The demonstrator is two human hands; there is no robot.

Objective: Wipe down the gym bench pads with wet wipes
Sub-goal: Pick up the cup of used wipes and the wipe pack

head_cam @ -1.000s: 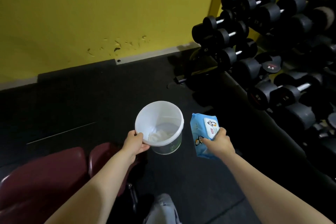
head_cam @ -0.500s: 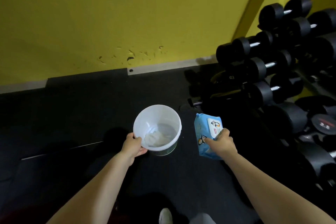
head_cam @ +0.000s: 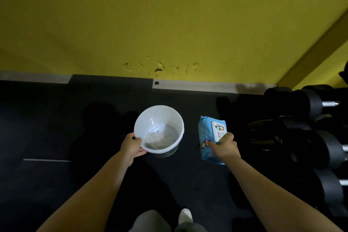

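Matte black floor (head_cam: pixel 47 118), left hand (head_cam: pixel 131 146) gripping round plastic tub (head_cam: pixel 148 118) — right hand (head_cam: pixel 225 146), crinkly wipes pack (head_cam: pixel 208 130).

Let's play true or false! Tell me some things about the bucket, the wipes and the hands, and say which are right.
1. The left hand holds the white bucket by its rim. True.
2. The bucket is empty. False: crumpled white wipes lie in it.
3. The right hand grips the blue wipes pack. True.
4. The wall is red. False: it is yellow.
5. Dumbbells sit on the right. True.
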